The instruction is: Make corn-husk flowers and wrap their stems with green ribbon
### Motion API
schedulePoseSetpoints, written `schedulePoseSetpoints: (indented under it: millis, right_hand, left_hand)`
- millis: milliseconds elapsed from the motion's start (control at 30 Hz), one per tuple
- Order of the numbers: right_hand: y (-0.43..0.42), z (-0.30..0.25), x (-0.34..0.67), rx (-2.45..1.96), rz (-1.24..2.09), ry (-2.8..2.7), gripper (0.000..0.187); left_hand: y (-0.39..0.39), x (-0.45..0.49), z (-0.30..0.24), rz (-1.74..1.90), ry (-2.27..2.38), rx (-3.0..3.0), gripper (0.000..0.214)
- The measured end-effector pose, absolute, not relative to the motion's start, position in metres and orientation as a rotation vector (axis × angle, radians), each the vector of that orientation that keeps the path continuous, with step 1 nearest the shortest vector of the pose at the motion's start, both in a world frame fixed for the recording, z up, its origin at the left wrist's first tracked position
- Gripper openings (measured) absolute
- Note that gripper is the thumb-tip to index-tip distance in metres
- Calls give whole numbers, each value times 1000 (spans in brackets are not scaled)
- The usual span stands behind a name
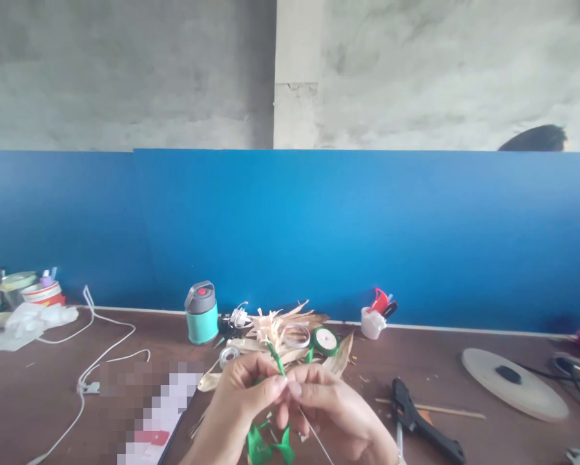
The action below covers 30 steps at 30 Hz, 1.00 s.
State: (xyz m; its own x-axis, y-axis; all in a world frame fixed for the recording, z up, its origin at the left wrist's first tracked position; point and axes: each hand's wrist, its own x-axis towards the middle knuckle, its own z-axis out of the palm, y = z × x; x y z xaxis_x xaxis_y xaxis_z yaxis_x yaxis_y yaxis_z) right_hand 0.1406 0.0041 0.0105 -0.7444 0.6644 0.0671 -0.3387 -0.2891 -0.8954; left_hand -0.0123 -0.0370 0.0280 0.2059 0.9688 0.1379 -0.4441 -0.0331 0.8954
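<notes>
Both hands meet at the bottom middle, with thumbs and fingertips pressed together around a thin stem. My left hand (241,397) pinches the stem where green ribbon (276,358) is wound around it. My right hand (331,403) pinches just below, and a bare thin wire (316,436) runs down to the right from its fingers. A pale dried-husk flower (267,325) appears to top the green-wrapped part. Loose green ribbon (261,447) hangs in curls below the hands. Where it joins the stem is hidden by the fingers.
Dried husk strips (338,355), a green ribbon spool (325,341) and a clear tape roll (228,356) lie beyond the hands. A turquoise flask (202,320) stands left. Rightward are a black glue gun (423,423), a round disc (527,394) and a white cup (372,324).
</notes>
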Motion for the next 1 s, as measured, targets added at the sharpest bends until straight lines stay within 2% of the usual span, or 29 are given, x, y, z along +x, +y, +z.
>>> schedulePoseSetpoints:
  millis: [100,267,400,633,1000]
  right_hand:
    - [6,3,132,-332,2233,-1167,34]
    - [4,-3,129,-341,2483,-926,25]
    - [-1,-1,128,-223,2544,-901,25]
    - [-11,8,119,-280,2409,-828,19]
    - [-20,12,116,-612,1613,-1086,29]
  left_hand:
    - [-38,-13,28,1230,583,983,24]
    - [-39,-16,29,1228,519,914,20]
    - [-35,-18,24,1215,432,910,15]
    - [-32,-21,22,1163,286,857,12]
    - [-38,-19,35,1382,729,935,20]
